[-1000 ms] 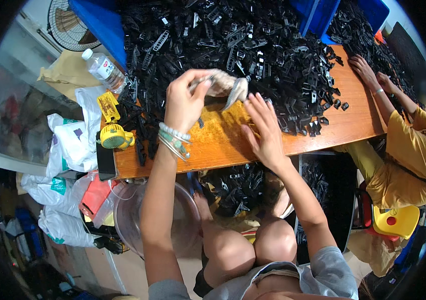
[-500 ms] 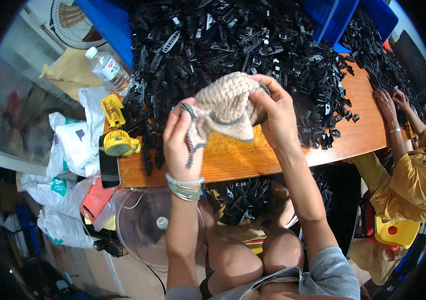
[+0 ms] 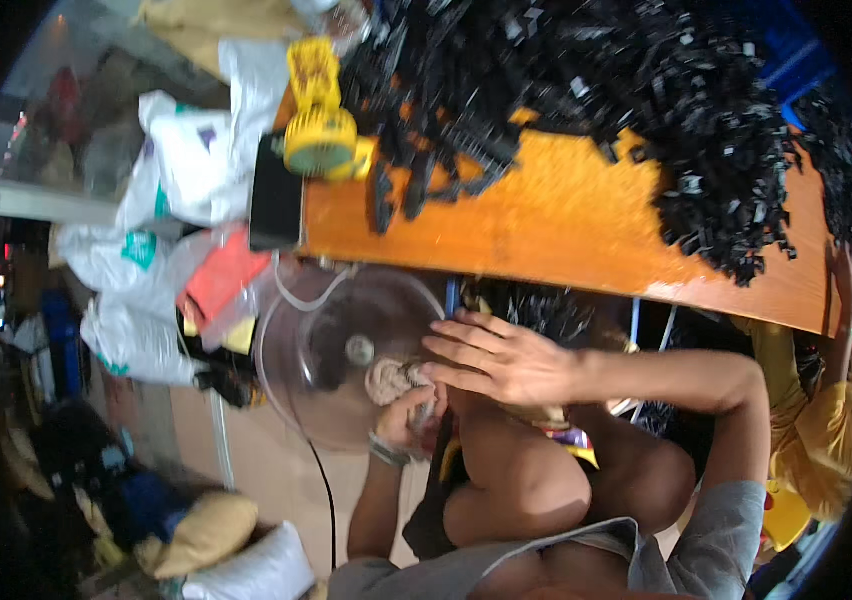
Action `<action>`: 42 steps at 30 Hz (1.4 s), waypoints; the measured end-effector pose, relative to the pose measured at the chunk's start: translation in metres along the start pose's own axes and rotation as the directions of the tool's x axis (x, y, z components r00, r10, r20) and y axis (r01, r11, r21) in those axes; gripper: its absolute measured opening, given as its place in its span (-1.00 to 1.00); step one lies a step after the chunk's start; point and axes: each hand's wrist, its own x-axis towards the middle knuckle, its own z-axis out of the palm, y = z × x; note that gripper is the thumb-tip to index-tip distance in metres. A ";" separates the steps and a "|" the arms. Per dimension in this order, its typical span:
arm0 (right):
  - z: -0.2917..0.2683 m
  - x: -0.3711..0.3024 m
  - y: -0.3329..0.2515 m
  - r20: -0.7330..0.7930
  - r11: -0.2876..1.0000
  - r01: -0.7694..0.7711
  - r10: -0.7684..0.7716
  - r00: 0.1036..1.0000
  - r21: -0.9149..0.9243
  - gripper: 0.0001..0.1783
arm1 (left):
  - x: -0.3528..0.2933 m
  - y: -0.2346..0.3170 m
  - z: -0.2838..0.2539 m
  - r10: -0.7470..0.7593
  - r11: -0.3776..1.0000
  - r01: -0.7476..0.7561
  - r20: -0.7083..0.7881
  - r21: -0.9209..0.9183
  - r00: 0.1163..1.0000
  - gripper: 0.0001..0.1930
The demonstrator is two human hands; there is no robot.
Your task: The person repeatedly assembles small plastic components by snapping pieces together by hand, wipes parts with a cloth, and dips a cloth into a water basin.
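Low over a round clear plastic tub (image 3: 291, 395), my left hand (image 3: 403, 422) is closed around a beige knitted cloth (image 3: 389, 383), bunched up. Most of the cloth's dark trim is hidden. My right hand (image 3: 511, 362) reaches across from the right with its fingers stretched out and spread, the fingertips close beside the cloth and my left hand. Motion blur hides whether those fingertips touch the cloth. Both hands are below the front edge of the wooden table (image 3: 566, 215), near my knees.
Black plastic parts (image 3: 586, 80) lie heaped across the table. At its left corner are a yellow fan (image 3: 321, 142) and a black phone-like slab (image 3: 276, 195). White sacks (image 3: 191, 160) and a red item in a bag (image 3: 226, 275) stand left. A co-worker's arm (image 3: 843, 300) is at far right.
Both hands came down from above the table to beside the tub, bringing the cloth in my left hand. My right hand released the cloth and spread its fingers. The view shifted left and down.
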 end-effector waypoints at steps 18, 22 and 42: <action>0.235 0.124 0.014 0.351 0.956 -0.288 0.251 0.902 0.057 -0.82 | 0.012 0.007 -0.133 0.416 -0.521 0.444 -0.237 0.729 0.878 -0.80; 0.252 0.125 0.015 0.527 0.820 -0.549 0.399 0.751 0.161 -0.75 | 0.016 0.031 -0.130 0.292 -0.853 0.234 0.055 0.467 0.955 -0.63; 0.199 0.092 -0.025 -0.317 0.893 0.327 -0.228 0.921 0.309 -0.27 | 0.193 -0.133 -0.146 0.702 -0.679 0.472 0.309 0.562 0.642 -0.76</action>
